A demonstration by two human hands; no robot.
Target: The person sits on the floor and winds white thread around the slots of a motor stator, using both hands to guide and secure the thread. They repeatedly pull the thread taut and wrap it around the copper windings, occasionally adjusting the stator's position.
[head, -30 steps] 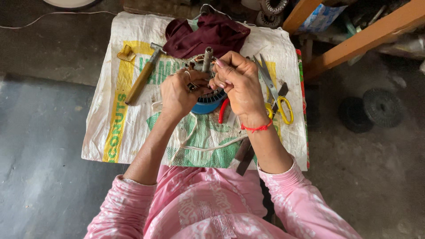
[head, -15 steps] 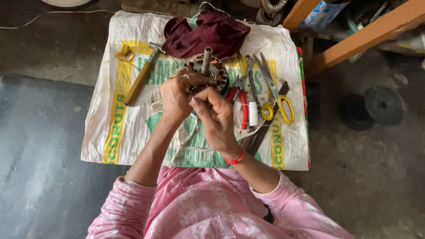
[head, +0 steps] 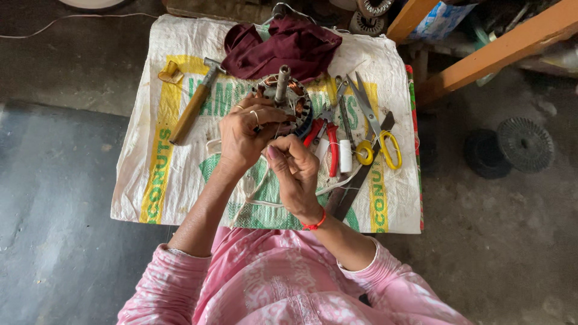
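Nearest the camera, pink patterned sleeves, both forearms reaching out over the tabletop (head: 180, 198) under its white printed woven sack. Right hand (head: 296, 171), red thread bracelet at the wrist, drawn back toward the body from where it sat a second earlier up over the round copper-wound motor stator with the steel shaft (head: 288, 99); grip pressed together, pinching a thin pale winding cord (head: 265, 191) that trailed in a loop across the sack. Judged a pull to tighten the cord through the windings. Left hand (head: 245, 133), ringed, kept clamped on the stator's near rim, steadying it at mid-sack. Just right of the stator, red-handled pliers (head: 329, 144), a small white thread spool (head: 345, 157), yellow-handled scissors (head: 379, 141). To the left, a wooden-handled hammer (head: 191, 109). Farthest off, a crumpled maroon cloth (head: 283, 47) touching the stator's far side.
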